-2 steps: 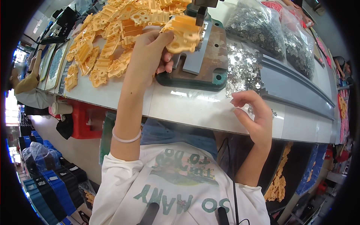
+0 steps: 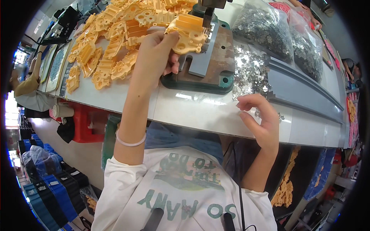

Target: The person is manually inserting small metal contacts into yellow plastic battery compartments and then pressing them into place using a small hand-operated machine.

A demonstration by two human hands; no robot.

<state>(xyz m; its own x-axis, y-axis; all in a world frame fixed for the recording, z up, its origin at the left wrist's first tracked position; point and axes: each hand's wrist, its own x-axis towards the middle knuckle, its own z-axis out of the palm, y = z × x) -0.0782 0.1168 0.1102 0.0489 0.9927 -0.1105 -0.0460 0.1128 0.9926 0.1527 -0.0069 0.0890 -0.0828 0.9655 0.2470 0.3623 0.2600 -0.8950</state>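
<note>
My left hand (image 2: 154, 52) grips a yellow-orange moulded plastic part (image 2: 187, 32) by its left edge, between thumb and fingers. The part is held up beside the dark head of a small bench press (image 2: 208, 15), above the grey slotted plate (image 2: 201, 63) on its green base (image 2: 196, 85). Over the table's front edge, my right hand (image 2: 264, 123) is open, its fingers curled and the thumb apart from the index finger. Just beyond that hand lies a spread of small shiny metal pieces (image 2: 248, 73).
A heap of similar plastic parts (image 2: 115, 34) covers the table's left side. Right of the metal pieces stands a grey channel-shaped tray (image 2: 304, 86). Clear bags of metal pieces (image 2: 266, 29) sit behind it. At far left is another person's arm (image 2: 29, 82).
My left hand has shifted the plastic part very slightly left and down, away from the press head. My right hand has hardly moved.
</note>
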